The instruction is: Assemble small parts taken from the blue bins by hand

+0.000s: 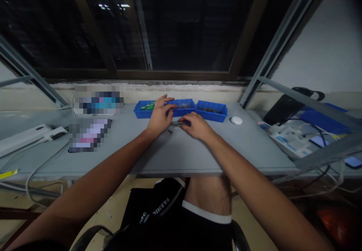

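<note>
My right hand [195,125] rests low over the grey table with its fingers curled round a small dark-handled tool [185,123]. A thin metallic part sticks out of it to the left, toward my other hand; its exact kind is too small and blurred to tell. My left hand [161,117] is just left of it, fingers apart and partly stretched over the front of the middle blue bin [182,112]. Nothing shows between those fingers. Below the gap between both hands lies a small dark piece [170,131] on the tabletop.
A left blue bin [141,114] holds green pieces; a right blue bin [215,117] holds dark metal pieces. A white round case [236,120] sits right of them. A phone [90,136], cables and a power strip [291,141] lie on the table [175,156].
</note>
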Motion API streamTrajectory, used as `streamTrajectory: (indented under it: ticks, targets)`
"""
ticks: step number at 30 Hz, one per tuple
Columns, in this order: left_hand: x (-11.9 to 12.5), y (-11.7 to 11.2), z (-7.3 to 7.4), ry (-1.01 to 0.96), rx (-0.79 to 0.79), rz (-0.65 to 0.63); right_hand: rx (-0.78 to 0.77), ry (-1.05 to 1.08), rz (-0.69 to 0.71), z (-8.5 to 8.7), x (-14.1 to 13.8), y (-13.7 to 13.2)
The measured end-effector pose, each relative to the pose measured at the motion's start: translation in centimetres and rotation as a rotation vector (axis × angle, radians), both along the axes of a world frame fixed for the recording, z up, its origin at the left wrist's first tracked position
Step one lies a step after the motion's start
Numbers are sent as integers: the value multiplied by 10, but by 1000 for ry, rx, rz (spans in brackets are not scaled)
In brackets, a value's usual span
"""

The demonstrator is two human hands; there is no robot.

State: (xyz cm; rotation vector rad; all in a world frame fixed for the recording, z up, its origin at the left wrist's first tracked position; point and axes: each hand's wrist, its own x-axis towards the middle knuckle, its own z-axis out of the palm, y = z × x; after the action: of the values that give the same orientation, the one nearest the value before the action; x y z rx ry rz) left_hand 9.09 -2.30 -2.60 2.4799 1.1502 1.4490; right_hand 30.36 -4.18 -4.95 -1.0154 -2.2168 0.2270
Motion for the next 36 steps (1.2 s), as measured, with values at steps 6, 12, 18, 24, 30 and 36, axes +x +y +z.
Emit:
streamTrajectory:
  ticks: [6,12,18,24,30,36]
  targets:
    - [3,-12,3,-120,-114,-67,-148,321,-72,6,2,5]
    - [4,-14,-8,-363,-490,-96,-296,639,-1,3,5,16]
    - [4,-11,-14,-535,-689,-265,-423,713,87,6,0,11]
    - [8,-8,-18,-650,-659,-258,-550,910,42,6,-3,10]
    - [10,-14,-17,-532,-682,-212,-527,890,64,8,-2,8]
    - [11,-20,-12,-529,-784,-268,-520,809,115,11,-5,3]
